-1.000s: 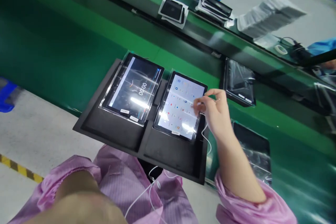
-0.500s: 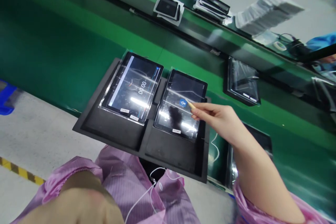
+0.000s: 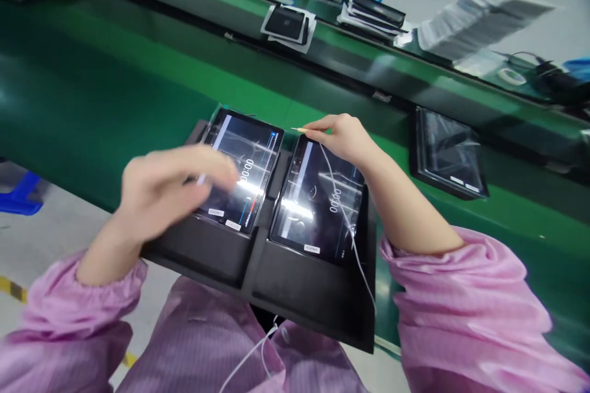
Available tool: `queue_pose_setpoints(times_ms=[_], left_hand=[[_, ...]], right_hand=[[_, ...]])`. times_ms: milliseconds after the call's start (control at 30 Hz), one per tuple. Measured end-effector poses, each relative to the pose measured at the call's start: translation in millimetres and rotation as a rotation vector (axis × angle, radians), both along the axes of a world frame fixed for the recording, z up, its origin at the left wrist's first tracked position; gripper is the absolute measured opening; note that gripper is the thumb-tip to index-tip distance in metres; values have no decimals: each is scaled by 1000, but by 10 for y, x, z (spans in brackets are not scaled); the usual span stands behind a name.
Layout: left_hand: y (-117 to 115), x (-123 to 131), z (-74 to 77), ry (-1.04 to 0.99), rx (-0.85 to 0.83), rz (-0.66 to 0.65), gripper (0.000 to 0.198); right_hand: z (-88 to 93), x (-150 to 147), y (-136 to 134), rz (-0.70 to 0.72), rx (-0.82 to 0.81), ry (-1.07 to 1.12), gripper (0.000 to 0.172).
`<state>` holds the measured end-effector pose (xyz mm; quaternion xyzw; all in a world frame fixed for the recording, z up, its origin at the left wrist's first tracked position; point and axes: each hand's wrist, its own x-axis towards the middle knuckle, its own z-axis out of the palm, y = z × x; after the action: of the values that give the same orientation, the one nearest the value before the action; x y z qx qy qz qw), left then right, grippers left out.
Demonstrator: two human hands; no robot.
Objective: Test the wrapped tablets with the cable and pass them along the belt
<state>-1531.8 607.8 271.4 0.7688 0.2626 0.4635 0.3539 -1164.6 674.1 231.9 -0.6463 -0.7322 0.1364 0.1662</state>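
Two tablets [image 3: 308,206] in black tray [image 3: 299,279]. Right hand [image 3: 345,136] above tray's far side, grip pinching slim yellowish item [image 3: 302,130]. Left hand [image 3: 163,187] over tray's left half, blurred; grip unreadable.

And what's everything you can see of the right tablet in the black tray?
That tablet lies screen-up in the black tray: a dark, flat slab whose glossy, lit screen shows 00:00, a pale strip and bright reflections. A white label sits near its bottom edge. A white cord crosses in front; I can't tell if cord or right hand touches it.
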Motion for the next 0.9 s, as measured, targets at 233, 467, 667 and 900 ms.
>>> queue_pose_setpoints(times_ms=[233, 467, 667, 900], left_hand=[[1281, 390, -698, 514, -95, 419, 41], [1077, 333, -701, 515, 20, 399, 40], [693, 870, -405, 494, -295, -29, 50], [550, 1499, -407, 976, 182, -74, 37]], right_hand=[[-44, -16, 217, 86, -69, -51, 18], [18, 645, -324, -212, -145, 406, 37], [-232, 1291, -980, -577, -126, 715, 54], [-433, 1282, -916, -524, -122, 845, 30]])
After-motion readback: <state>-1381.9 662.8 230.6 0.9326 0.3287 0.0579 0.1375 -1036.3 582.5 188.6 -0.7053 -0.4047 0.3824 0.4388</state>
